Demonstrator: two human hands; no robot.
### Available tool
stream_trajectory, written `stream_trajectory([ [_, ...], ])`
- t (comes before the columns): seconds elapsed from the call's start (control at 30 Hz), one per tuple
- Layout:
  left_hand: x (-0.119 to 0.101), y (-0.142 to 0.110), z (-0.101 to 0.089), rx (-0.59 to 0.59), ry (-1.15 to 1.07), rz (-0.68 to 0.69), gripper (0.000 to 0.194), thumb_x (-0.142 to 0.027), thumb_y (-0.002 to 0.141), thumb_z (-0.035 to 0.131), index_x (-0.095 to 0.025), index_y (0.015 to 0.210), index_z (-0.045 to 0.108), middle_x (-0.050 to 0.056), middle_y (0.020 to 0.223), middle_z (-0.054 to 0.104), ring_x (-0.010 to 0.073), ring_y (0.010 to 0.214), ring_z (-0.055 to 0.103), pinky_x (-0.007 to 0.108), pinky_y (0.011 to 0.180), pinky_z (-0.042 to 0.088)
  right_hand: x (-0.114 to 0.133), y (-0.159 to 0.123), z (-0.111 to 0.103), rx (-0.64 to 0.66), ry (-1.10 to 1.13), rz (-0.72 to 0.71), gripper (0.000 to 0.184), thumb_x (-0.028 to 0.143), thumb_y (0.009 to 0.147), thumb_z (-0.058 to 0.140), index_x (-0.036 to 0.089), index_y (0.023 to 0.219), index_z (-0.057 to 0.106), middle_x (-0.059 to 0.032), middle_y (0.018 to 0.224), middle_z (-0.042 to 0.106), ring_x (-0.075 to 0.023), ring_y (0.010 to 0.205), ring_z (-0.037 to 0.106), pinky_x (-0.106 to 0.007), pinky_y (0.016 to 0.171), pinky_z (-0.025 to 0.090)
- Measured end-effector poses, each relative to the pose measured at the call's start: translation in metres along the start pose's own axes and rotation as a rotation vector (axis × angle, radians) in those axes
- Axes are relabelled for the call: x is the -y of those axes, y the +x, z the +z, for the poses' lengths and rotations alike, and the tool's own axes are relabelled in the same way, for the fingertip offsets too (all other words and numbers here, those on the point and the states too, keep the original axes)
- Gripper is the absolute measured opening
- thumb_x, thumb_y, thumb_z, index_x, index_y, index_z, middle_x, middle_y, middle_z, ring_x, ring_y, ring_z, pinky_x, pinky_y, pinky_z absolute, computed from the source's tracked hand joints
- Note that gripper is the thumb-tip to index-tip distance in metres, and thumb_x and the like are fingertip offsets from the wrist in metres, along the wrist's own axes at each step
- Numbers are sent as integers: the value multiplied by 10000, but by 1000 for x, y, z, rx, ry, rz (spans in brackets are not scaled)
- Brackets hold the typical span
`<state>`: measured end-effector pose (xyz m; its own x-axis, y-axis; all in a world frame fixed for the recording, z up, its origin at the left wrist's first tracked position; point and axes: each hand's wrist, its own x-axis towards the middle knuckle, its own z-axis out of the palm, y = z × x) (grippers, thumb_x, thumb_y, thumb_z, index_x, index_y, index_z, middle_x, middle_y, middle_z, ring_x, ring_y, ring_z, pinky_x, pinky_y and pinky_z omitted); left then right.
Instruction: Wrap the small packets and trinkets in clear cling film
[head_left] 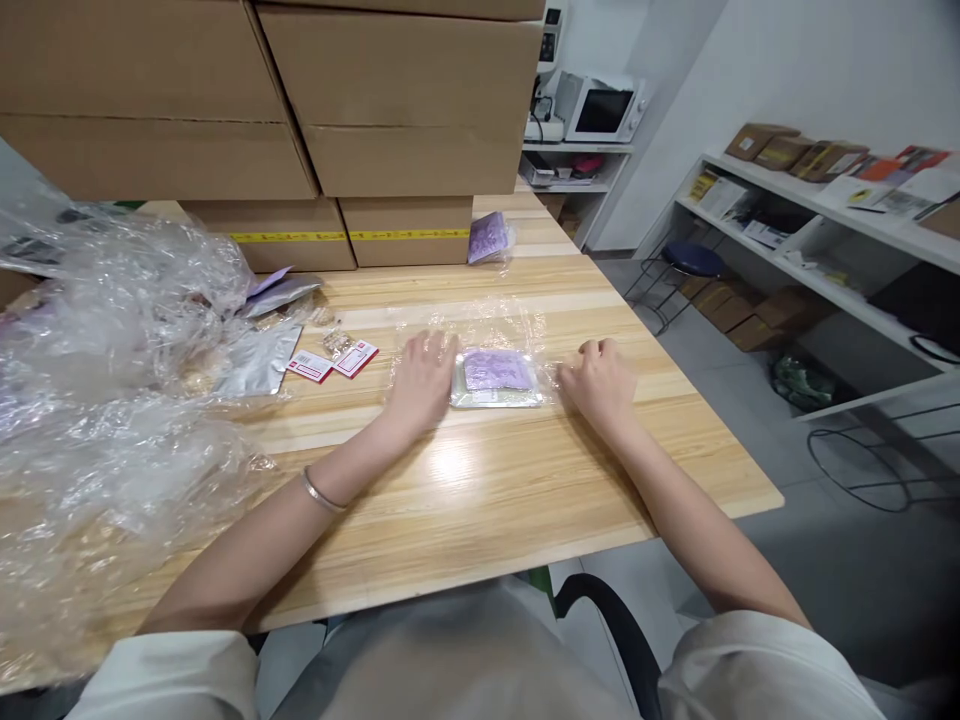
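Note:
A clear plastic bag (506, 318) lies flat on the table before me, with a purple packet (499, 370) on top of a flat silvery pouch inside it. My left hand (421, 382) rests over the bag's left side, fingers stretched out and lying on the film beside the packet. At the bag's right edge, my right hand (600, 385) has its fingers curled in and closed on the film. Two red-edged white cards (355, 358) lie left of my left hand, near a small clear sachet (337, 343).
Crumpled clear plastic bags (112, 400) heap over the table's left side, with a silver pouch (261, 360) by them. Stacked cardboard boxes (405, 110) stand at the back. Another purple packet (489, 238) leans by the boxes. The wooden table's (720, 460) right edge borders the floor.

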<state>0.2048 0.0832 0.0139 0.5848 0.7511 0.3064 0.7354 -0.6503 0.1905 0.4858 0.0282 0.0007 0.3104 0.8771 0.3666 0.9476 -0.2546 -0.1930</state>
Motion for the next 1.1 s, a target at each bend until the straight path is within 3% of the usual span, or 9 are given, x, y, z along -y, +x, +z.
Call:
stream_trajectory([
  [0.1, -14, 4, 5, 77, -39, 481, 485, -181, 914, 491, -134, 1396, 462, 169, 1530, 411, 284, 1460, 314, 452, 1207, 232, 5, 3, -5, 68, 211, -370, 458, 296, 904, 478, 122, 1318, 566, -212, 1370, 550, -368, 1257, 516, -537, 1025, 408],
  [0.17, -18, 12, 9, 188, -66, 532, 604, -284, 889, 549, -130, 1455, 406, 165, 1578, 340, 308, 1484, 256, 467, 1217, 211, 9, 7, -3, 266, 390, -613, 526, 362, 924, 506, 189, 1421, 495, -127, 1486, 491, -311, 1377, 438, -505, 1134, 347],
  [0.23, -16, 21, 11, 297, -74, 416, 770, -351, 826, 608, -111, 1506, 339, 194, 1582, 318, 361, 1476, 256, 518, 1199, 228, 12, 11, 4, 446, 509, -678, 658, 480, 907, 562, 215, 1492, 417, -101, 1536, 444, -289, 1418, 405, -488, 1170, 321],
  [0.43, 7, 31, 15, 444, -131, 330, 805, -180, 776, 556, -133, 1540, 308, 174, 1580, 343, 300, 1455, 334, 424, 1177, 295, 3, 16, 24, 606, 532, -602, 1035, 533, 676, 790, 191, 1544, 343, -134, 1617, 262, -323, 1496, 231, -527, 1214, 208],
  [0.67, 24, 27, -14, 503, -405, 259, 587, -197, 886, 454, -181, 1473, 443, 110, 1514, 474, 223, 1357, 484, 357, 1129, 352, -20, 20, 14, 627, 676, -465, 445, 471, 926, 473, 289, 1282, 669, -10, 1422, 576, -249, 1424, 409, -494, 1212, 233],
  [0.77, 37, 30, -34, 569, -591, 182, 410, -361, 926, 481, -221, 1282, 627, 55, 1313, 659, 219, 1164, 616, 306, 987, 451, -21, 22, 12, 658, 757, -341, 485, 585, 929, 428, 272, 1104, 755, -14, 1311, 665, -268, 1313, 534, -468, 1171, 306],
  [0.87, 55, 29, -40, 583, -610, 11, 398, -511, 901, 502, -181, 962, 718, 44, 942, 741, 204, 834, 656, 274, 734, 479, -20, 25, 13, 654, 818, -157, 596, 722, 859, 452, 208, 829, 751, -55, 973, 756, -274, 980, 672, -412, 950, 485],
  [1.0, 76, 22, -23, 592, -539, -159, 503, -619, 867, 484, -177, 649, 589, 11, 582, 576, 146, 538, 485, 262, 532, 362, -20, 27, 17, 656, 767, -59, 619, 774, 771, 520, 199, 547, 565, -24, 587, 616, -192, 617, 572, -322, 661, 460],
  [1.1, 82, 15, -9, 546, -432, -185, 423, -600, 839, 536, -188, 754, 590, 7, 635, 578, 165, 587, 521, 260, 544, 369, -18, 26, 17, 586, 475, -60, 488, 650, 768, 594, 212, 561, 539, -9, 556, 579, -191, 606, 559, -324, 671, 433],
])
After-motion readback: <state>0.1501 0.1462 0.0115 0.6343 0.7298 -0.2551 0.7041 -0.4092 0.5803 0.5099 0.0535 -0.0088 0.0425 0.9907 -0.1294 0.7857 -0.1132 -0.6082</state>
